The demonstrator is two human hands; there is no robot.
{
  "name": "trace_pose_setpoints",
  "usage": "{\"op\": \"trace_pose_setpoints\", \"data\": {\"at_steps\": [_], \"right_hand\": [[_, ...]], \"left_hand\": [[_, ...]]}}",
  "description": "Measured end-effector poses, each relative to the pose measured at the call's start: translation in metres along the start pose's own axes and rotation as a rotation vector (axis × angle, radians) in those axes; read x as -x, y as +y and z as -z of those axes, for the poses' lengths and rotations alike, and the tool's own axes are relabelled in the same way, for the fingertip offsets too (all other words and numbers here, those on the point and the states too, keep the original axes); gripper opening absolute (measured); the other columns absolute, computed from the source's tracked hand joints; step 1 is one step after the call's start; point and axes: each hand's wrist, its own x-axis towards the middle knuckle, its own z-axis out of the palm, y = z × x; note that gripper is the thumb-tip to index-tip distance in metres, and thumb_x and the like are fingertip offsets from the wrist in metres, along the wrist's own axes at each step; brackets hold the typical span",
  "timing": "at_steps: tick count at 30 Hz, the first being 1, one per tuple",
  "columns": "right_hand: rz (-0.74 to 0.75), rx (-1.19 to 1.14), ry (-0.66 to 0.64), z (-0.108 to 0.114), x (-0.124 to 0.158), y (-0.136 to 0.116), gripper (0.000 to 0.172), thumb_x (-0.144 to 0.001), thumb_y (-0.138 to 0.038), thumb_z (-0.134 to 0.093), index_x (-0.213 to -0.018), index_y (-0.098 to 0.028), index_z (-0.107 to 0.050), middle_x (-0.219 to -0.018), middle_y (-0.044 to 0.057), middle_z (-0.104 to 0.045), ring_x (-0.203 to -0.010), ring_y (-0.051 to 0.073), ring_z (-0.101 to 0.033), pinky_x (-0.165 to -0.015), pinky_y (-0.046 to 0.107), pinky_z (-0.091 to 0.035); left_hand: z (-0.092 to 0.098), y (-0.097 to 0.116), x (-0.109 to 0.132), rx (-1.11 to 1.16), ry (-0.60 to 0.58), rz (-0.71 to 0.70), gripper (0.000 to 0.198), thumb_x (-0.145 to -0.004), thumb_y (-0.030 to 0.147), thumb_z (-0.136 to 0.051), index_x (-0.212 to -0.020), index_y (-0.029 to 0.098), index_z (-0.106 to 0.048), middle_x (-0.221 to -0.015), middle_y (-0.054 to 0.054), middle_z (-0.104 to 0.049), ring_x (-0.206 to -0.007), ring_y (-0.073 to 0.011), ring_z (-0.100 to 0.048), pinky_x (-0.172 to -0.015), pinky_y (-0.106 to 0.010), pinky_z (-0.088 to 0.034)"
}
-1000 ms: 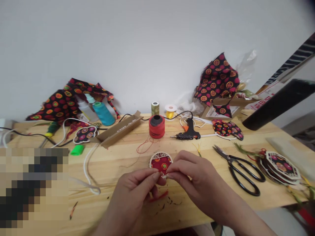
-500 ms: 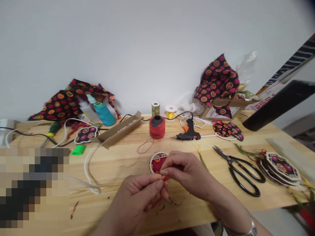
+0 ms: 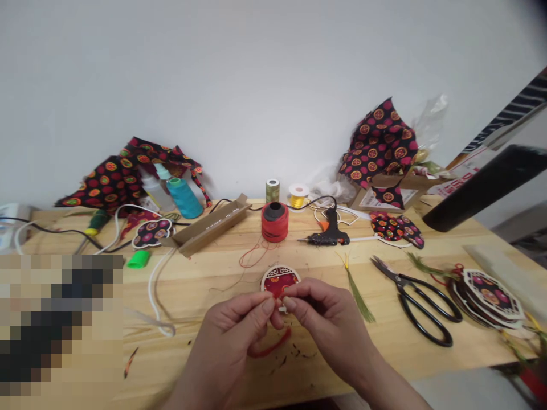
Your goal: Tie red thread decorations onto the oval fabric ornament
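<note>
My left hand [image 3: 233, 333] and my right hand [image 3: 329, 322] meet at the near middle of the wooden table [image 3: 205, 279], fingertips pinched together on a red cord [image 3: 271, 347] that loops below them. Just behind the fingertips lies a small round ornament [image 3: 280, 278] with a white frame and red patterned fabric. A red thread trails from it toward the red spool [image 3: 274, 221] farther back.
Black scissors [image 3: 421, 299] and a stack of octagonal ornaments [image 3: 491, 289] lie to the right. A black glue gun [image 3: 329, 234], a green tassel strand [image 3: 356, 287], a cardboard tray [image 3: 209, 225], a teal thread cone [image 3: 183, 196] and patterned fabric [image 3: 123, 173] fill the back.
My right hand drew back from over the ornament and both hands pinch together again lower down. The green tassel strand beside my right hand is now uncovered.
</note>
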Motion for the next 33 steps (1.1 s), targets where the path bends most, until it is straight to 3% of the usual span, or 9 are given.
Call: {"op": "trace_pose_setpoints", "data": {"at_steps": [3, 9, 15, 21, 33], "right_hand": [[0.036, 0.064, 0.004, -0.001, 0.001, 0.001, 0.009, -0.078, -0.016, -0.061, -0.075, -0.017, -0.069, -0.07, 0.001, -0.067, -0.066, 0.012, -0.06, -0.061, 0.02, -0.047], [0.298, 0.325, -0.025, 0.001, 0.004, 0.0, 0.017, -0.083, -0.012, -0.053, -0.077, -0.017, -0.068, -0.072, 0.002, -0.062, -0.067, 0.011, -0.058, -0.062, 0.021, -0.045], [0.438, 0.573, -0.026, 0.004, 0.012, 0.001, 0.019, -0.085, -0.011, -0.047, -0.086, -0.016, -0.065, -0.076, 0.005, -0.06, -0.068, 0.014, -0.056, -0.061, 0.024, -0.046], [0.452, 0.72, -0.047, 0.005, 0.015, 0.001, 0.019, -0.085, -0.011, -0.046, -0.083, -0.018, -0.063, -0.076, 0.006, -0.058, -0.071, 0.016, -0.055, -0.063, 0.026, -0.046], [0.381, 0.637, -0.131, 0.005, 0.014, 0.001, 0.02, -0.088, -0.012, -0.042, -0.084, -0.018, -0.061, -0.076, 0.004, -0.058, -0.069, 0.013, -0.054, -0.062, 0.024, -0.042]], "left_hand": [[0.001, -0.003, 0.001, -0.035, 0.003, -0.01, 0.021, -0.078, 0.033, -0.061, -0.066, 0.017, -0.068, -0.054, 0.004, -0.05, -0.048, -0.0076, -0.026, -0.045, -0.022, -0.02], [0.0, 0.004, 0.002, -0.182, 0.068, -0.043, 0.025, -0.077, 0.035, -0.061, -0.059, 0.018, -0.066, -0.047, 0.005, -0.044, -0.046, -0.0088, -0.028, -0.044, -0.021, -0.023], [-0.004, 0.013, 0.002, -0.352, 0.136, -0.143, 0.021, -0.074, 0.03, -0.061, -0.056, 0.021, -0.067, -0.057, 0.001, -0.063, -0.06, -0.0152, -0.054, -0.06, -0.022, -0.041], [-0.005, 0.014, 0.001, -0.422, 0.172, -0.157, 0.019, -0.073, 0.029, -0.06, -0.057, 0.024, -0.068, -0.058, 0.003, -0.067, -0.064, -0.0161, -0.059, -0.066, -0.022, -0.044], [-0.005, 0.014, 0.001, -0.421, 0.143, -0.122, 0.021, -0.074, 0.031, -0.06, -0.056, 0.023, -0.066, -0.061, 0.003, -0.067, -0.068, -0.0164, -0.061, -0.07, -0.022, -0.045]]}}
